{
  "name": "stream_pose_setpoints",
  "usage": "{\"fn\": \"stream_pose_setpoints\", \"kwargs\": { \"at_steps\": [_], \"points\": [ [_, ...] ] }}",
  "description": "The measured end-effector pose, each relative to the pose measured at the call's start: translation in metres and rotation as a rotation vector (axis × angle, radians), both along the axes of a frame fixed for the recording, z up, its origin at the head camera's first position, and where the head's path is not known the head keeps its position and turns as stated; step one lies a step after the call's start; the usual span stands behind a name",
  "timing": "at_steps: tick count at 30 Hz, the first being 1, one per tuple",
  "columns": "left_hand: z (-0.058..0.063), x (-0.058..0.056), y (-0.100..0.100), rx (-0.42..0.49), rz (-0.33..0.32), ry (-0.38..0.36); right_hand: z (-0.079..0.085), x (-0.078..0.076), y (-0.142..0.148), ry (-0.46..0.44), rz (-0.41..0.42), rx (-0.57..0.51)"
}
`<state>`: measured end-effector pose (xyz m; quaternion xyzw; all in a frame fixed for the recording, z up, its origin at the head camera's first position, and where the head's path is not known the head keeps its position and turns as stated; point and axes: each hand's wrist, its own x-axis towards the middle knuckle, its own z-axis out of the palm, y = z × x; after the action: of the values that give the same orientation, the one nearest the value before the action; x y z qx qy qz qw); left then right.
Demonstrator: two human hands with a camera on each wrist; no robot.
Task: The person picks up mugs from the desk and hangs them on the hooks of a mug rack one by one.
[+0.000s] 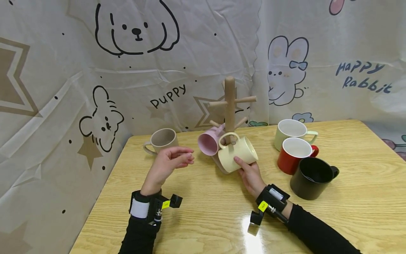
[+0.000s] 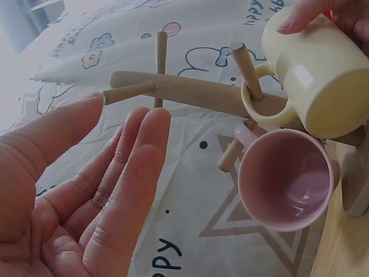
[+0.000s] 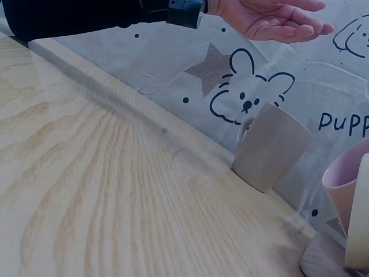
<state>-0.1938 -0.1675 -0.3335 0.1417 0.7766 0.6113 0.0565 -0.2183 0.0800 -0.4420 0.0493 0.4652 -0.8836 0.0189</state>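
A pale yellow mug (image 1: 238, 155) is gripped by my right hand (image 1: 252, 178), thumb on its side. In the left wrist view, the tip of a lower peg (image 2: 247, 70) shows through the handle of that yellow mug (image 2: 317, 75). Beside it a pink mug (image 1: 209, 141) hangs tilted by its handle on another lower peg of the wooden mug tree (image 1: 230, 102). My left hand (image 1: 168, 164) is held in the air left of the pink mug, fingers loosely extended with nothing in them. The right hand is out of sight in the right wrist view.
At the back left of the table (image 1: 196, 218) stands a taupe mug (image 1: 165, 139). On the right a pale green mug (image 1: 280, 135), a red mug (image 1: 287, 160) and a black mug (image 1: 307, 183) stand in a row. A printed cloth (image 1: 196, 42) hangs behind.
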Motion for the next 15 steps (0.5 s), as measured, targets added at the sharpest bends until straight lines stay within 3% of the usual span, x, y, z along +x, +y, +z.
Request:
{"fn": "stream_pose_setpoints", "kwargs": {
  "at_steps": [9,15],
  "points": [
    [-0.002,0.000,0.001,0.000,0.002,-0.015,0.001,0.003,0.002,0.023,-0.034,-0.007],
    [-0.002,0.000,0.002,0.001,0.001,-0.017,0.010,0.004,0.020,-0.013,-0.122,0.028]
  ]
}}
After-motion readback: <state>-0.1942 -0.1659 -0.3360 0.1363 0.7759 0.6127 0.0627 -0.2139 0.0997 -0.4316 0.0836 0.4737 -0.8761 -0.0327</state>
